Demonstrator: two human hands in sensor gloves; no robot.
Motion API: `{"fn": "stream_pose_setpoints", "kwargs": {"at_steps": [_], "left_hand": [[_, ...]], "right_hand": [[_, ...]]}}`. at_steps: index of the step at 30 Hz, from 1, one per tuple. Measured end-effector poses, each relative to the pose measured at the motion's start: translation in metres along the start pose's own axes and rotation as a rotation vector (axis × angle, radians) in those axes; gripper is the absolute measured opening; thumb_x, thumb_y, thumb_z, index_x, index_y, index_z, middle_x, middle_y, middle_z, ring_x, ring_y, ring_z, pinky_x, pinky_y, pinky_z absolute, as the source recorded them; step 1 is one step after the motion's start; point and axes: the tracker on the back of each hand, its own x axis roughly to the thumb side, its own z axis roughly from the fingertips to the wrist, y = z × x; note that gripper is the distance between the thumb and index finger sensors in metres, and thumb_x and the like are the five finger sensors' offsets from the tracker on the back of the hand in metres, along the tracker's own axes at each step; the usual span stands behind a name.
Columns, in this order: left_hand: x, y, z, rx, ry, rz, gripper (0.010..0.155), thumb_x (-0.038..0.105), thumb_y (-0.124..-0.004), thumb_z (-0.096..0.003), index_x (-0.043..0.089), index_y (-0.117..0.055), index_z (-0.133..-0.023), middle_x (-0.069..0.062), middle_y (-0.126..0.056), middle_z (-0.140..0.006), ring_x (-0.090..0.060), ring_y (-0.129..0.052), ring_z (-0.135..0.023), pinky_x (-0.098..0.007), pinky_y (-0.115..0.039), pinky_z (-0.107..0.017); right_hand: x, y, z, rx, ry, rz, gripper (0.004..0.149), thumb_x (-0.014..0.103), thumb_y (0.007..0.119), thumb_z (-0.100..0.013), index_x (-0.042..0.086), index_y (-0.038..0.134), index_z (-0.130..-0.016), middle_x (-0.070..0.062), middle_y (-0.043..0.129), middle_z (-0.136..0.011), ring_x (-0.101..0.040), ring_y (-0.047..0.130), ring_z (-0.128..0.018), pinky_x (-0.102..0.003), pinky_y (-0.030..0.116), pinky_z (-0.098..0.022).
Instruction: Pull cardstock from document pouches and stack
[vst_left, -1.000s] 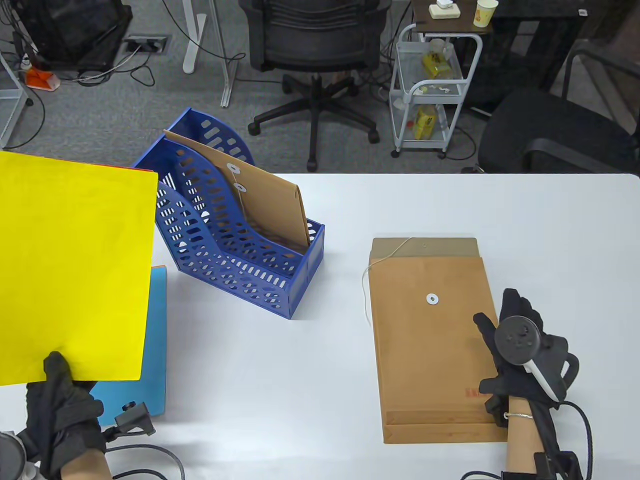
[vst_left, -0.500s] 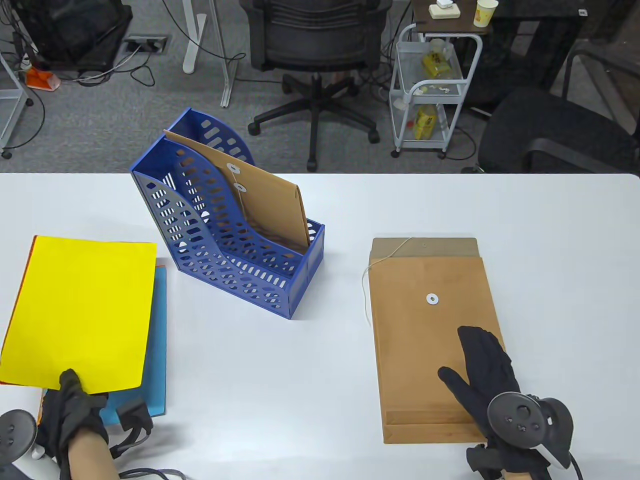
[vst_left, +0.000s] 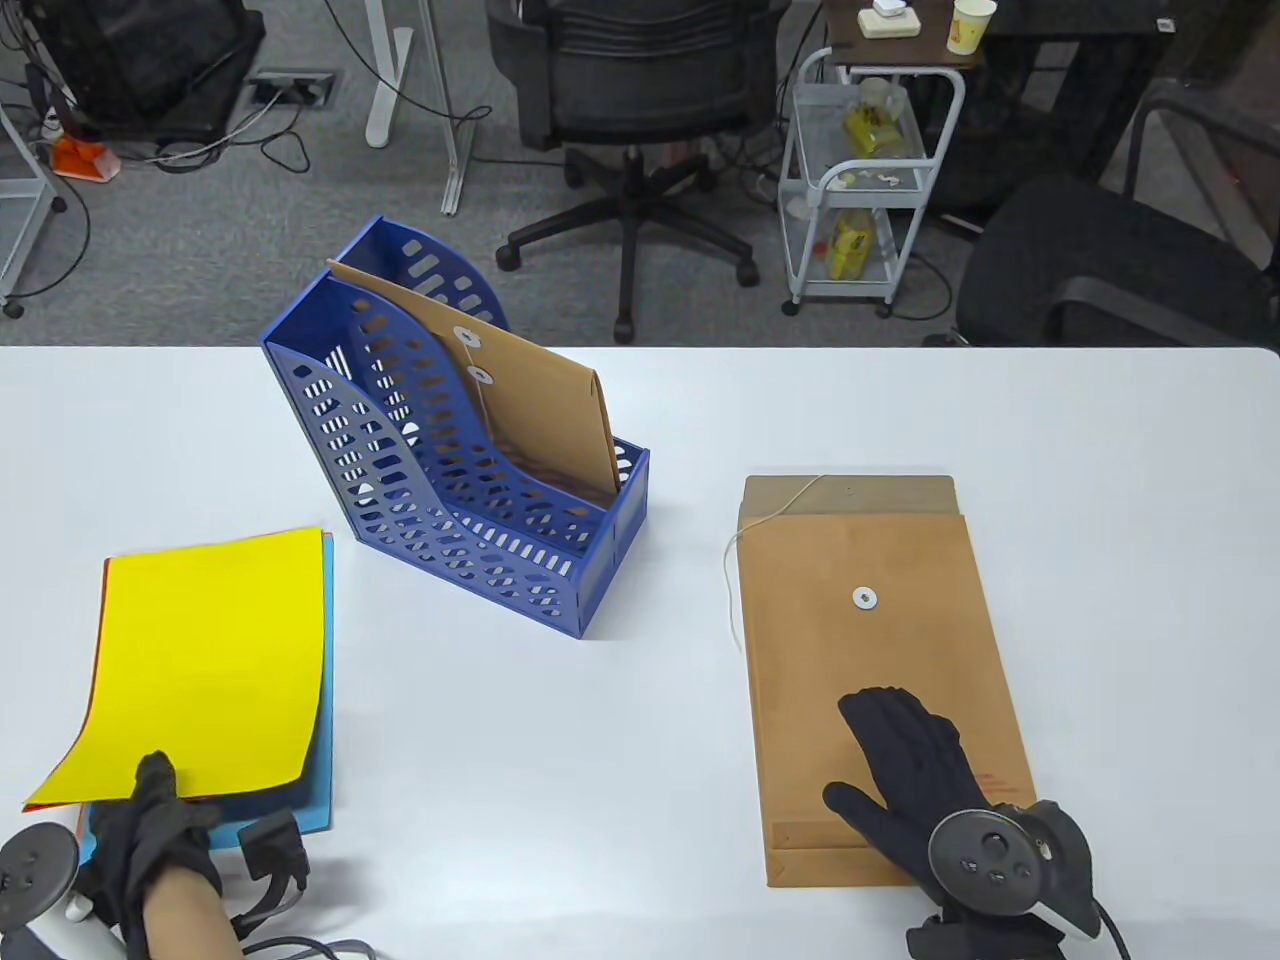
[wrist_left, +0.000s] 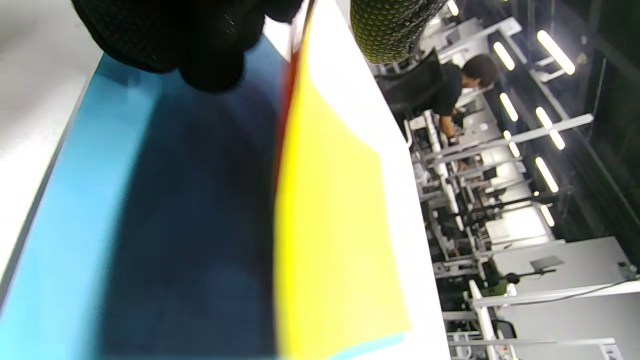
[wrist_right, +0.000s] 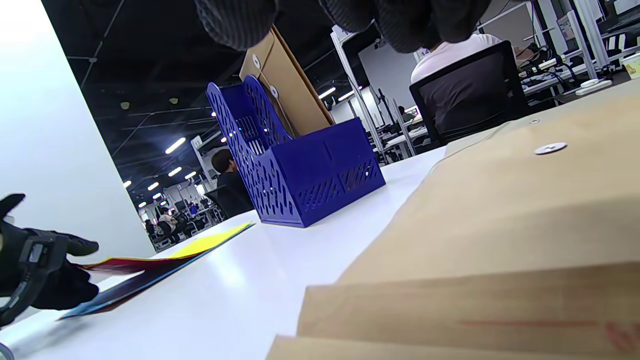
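A yellow cardstock sheet (vst_left: 215, 665) with a red sheet under it lies over a blue sheet (vst_left: 322, 790) at the table's left. My left hand (vst_left: 150, 820) pinches the yellow sheet's near edge, which is lifted off the blue one; the left wrist view shows the yellow sheet (wrist_left: 325, 225) raised above the blue sheet (wrist_left: 100, 225). A brown pouch (vst_left: 870, 640) lies flat at the right, flap open, string loose. My right hand (vst_left: 905, 770) rests flat on its near end, fingers spread. A second brown pouch (vst_left: 530, 400) stands in the blue file holder (vst_left: 450, 510).
The blue file holder stands between the stack and the flat pouch, also in the right wrist view (wrist_right: 300, 165). Office chairs (vst_left: 640, 90) and a white cart (vst_left: 865, 170) stand beyond the table's far edge.
My left hand brought the yellow and red sheets down from the air onto the blue sheet and slid them right. My right hand moved down the flat pouch and now lies flat on its near end.
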Motion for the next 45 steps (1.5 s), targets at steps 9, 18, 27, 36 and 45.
{"fn": "stream_pose_setpoints", "kwargs": {"at_steps": [9, 18, 27, 36, 45], "left_hand": [[0.044, -0.008, 0.043, 0.096, -0.246, -0.22, 0.096, 0.036, -0.067, -0.0694, -0.025, -0.004, -0.108, -0.058, 0.005, -0.1, -0.076, -0.013, -0.088, -0.084, -0.031, -0.057], [0.132, -0.046, 0.123, 0.177, -0.809, -0.548, 0.089, 0.036, -0.068, -0.069, -0.013, -0.01, -0.115, -0.051, 0.0, -0.108, -0.071, -0.014, -0.094, -0.082, -0.032, -0.061], [0.201, -0.142, 0.215, 0.172, -1.29, -0.87, 0.08, 0.038, -0.071, -0.0678, 0.009, -0.018, -0.12, -0.028, -0.032, -0.123, -0.031, -0.073, -0.093, -0.062, -0.062, -0.073], [0.245, -0.225, 0.255, 0.186, -1.356, -1.099, 0.081, 0.032, -0.073, -0.0677, 0.018, -0.012, -0.12, -0.02, -0.024, -0.127, -0.017, -0.077, -0.085, -0.053, -0.067, -0.076], [0.272, -0.267, 0.236, 0.098, -1.211, -1.173, 0.066, 0.03, -0.068, -0.0695, 0.023, -0.028, -0.122, -0.017, -0.02, -0.129, -0.027, -0.072, -0.097, -0.057, -0.063, -0.078]], "right_hand": [[0.0, 0.001, -0.001, 0.002, -0.017, 0.018, 0.072, 0.055, 0.051, -0.071, 0.012, 0.032, -0.125, -0.023, 0.043, -0.125, -0.052, 0.042, -0.114, -0.069, 0.038, -0.077], [0.001, 0.002, -0.001, 0.006, -0.029, 0.024, 0.071, 0.055, 0.051, -0.071, 0.012, 0.033, -0.125, -0.023, 0.044, -0.125, -0.052, 0.042, -0.114, -0.069, 0.038, -0.077], [0.0, 0.006, 0.002, 0.018, -0.01, 0.041, 0.071, 0.055, 0.052, -0.071, 0.013, 0.034, -0.125, -0.022, 0.045, -0.125, -0.052, 0.044, -0.114, -0.069, 0.039, -0.077], [-0.006, 0.002, 0.006, -0.01, 0.016, 0.03, 0.07, 0.054, 0.053, -0.07, 0.013, 0.035, -0.124, -0.021, 0.047, -0.124, -0.051, 0.045, -0.114, -0.069, 0.041, -0.076], [-0.01, -0.003, 0.007, -0.033, 0.011, -0.006, 0.069, 0.054, 0.053, -0.07, 0.013, 0.037, -0.123, -0.021, 0.048, -0.124, -0.051, 0.047, -0.113, -0.069, 0.042, -0.076]]}}
